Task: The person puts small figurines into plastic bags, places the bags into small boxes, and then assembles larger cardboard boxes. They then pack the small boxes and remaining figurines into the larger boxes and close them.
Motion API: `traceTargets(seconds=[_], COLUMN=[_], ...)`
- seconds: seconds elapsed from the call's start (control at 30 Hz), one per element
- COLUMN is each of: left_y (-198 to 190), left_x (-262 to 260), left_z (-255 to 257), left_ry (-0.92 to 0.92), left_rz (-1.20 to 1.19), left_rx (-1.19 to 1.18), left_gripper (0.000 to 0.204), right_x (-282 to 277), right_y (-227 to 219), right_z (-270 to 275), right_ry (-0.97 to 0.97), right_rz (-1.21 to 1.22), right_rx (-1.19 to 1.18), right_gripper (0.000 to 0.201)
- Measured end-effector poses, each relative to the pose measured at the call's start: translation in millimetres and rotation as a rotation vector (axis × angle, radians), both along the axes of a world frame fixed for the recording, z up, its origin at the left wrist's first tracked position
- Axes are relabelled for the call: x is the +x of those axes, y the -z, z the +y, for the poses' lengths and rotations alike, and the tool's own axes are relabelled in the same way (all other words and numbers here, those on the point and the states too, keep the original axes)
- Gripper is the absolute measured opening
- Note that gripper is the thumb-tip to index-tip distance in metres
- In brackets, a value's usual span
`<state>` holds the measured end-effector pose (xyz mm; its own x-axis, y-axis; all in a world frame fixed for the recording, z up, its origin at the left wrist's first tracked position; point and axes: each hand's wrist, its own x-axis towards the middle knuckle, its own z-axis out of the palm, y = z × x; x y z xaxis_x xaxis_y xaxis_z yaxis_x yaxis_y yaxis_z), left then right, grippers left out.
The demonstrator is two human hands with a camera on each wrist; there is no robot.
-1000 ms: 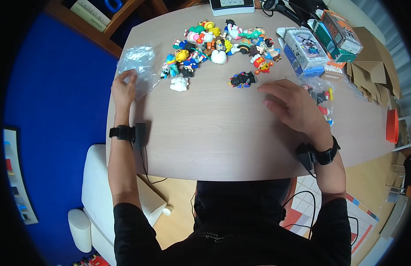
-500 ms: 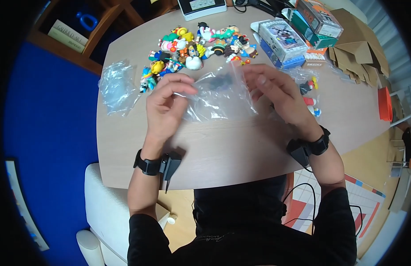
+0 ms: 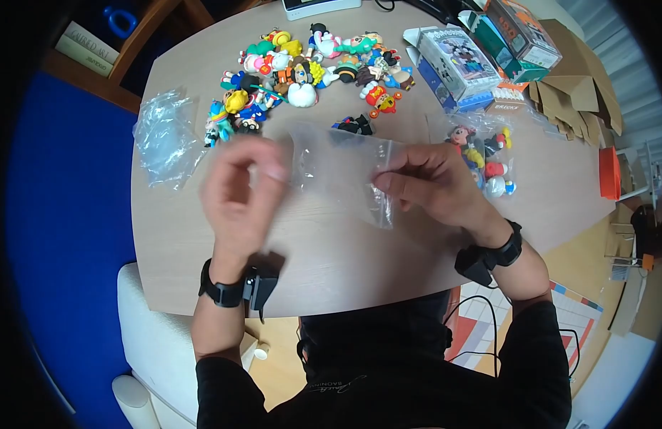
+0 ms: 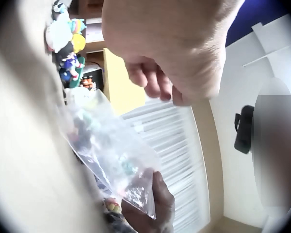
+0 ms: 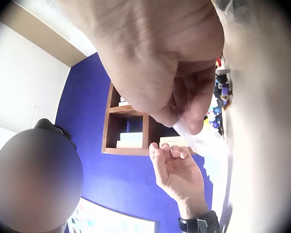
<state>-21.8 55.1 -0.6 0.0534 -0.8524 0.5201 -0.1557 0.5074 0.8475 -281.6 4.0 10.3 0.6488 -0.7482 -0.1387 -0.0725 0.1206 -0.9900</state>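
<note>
A clear zip-lock bag (image 3: 338, 171) is held up over the front half of the table. My right hand (image 3: 449, 187) pinches its zip edge between thumb and fingers, also visible in the right wrist view. Blurred by motion, my left hand (image 3: 239, 196) is just left of the bag; in the left wrist view its loosely curled fingers (image 4: 153, 80) are apart from the plastic. Behind the bag's top edge lies a dark figurine (image 3: 356, 124), partly covered. Farther back spreads a cluster of colourful toy figurines (image 3: 302, 94).
Another crumpled clear bag (image 3: 166, 139) lies at the table's left edge. To the right is a bag of figurines (image 3: 481, 161), with toy boxes (image 3: 459, 68) and flattened cardboard (image 3: 577, 82) behind it. A red-orange container (image 3: 609, 174) is at the right edge.
My left hand picked a clear bag off the left pile and brought it to the middle. Now my right hand pinches the bag, and the left has come away from it leftward.
</note>
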Motion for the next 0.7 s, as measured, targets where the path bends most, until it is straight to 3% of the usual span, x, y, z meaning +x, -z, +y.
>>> traceTargets(seconds=[0.07, 0.17, 0.27, 0.47, 0.7], left_y=[-8, -7, 3, 5, -2], left_x=[-12, -26, -24, -24, -29], left_z=[5, 8, 6, 4, 5], left_ry=[0.214, 0.362, 0.366, 0.389, 0.359], left_rz=[-0.207, -0.269, -0.236, -0.282, -0.392], left_rx=[0.145, 0.352, 0.319, 0.390, 0.452], left_gripper=[0.010, 0.011, 0.016, 0.020, 0.019], right_x=[6, 13, 15, 15, 21], right_y=[1, 3, 14, 26, 30], right_z=[5, 11, 13, 11, 20], right_ry=[-0.012, -0.102, -0.106, -0.146, 0.012], right_rz=[0.000, -0.123, -0.182, -0.100, -0.081], right_rx=[0.072, 0.150, 0.219, 0.056, 0.041], right_gripper=[0.017, 0.018, 0.019, 0.022, 0.014])
